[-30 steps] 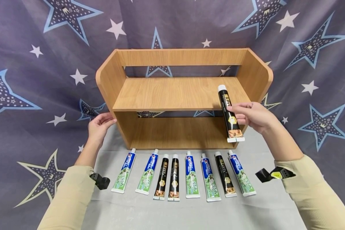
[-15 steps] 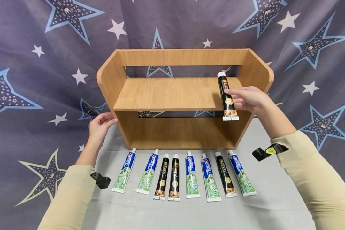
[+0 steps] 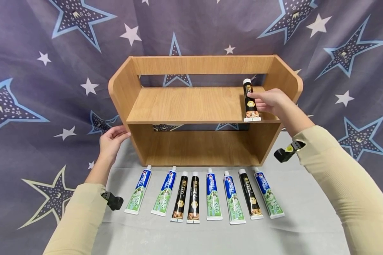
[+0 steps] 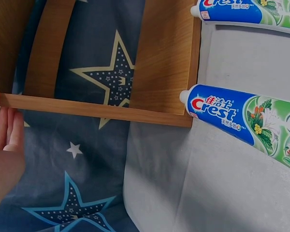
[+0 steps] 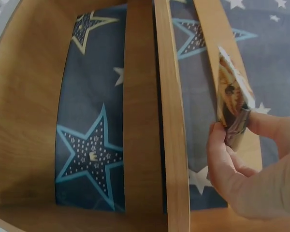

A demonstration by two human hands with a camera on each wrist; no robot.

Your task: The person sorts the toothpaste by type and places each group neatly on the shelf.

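My right hand (image 3: 268, 99) pinches a black toothpaste tube (image 3: 250, 105) between thumb and fingers, over the right part of the wooden shelf's upper board (image 3: 188, 104). Its white cap points to the back; the crimped end lies near the board's front edge. Whether it touches the board I cannot tell. From the right wrist, the brown end of the tube (image 5: 230, 94) shows above the fingers. At the left side panel (image 3: 122, 90), my left hand (image 3: 112, 140) grips the front edge, thumb at the front and fingers against the outer face, as the left wrist view also shows.
Before the shelf, a row of toothpaste tubes lies on the grey cloth: several blue-green Crest tubes (image 3: 214, 196) and three black ones (image 3: 193, 198). The shelf has a lower board (image 3: 198, 148) and a raised back rail (image 3: 204, 65). A star-patterned curtain (image 3: 198, 21) hangs behind.
My right hand has carried the black toothpaste tube up and back, from in front of the shelf's right side to over the upper board. My left hand stays at the side panel.
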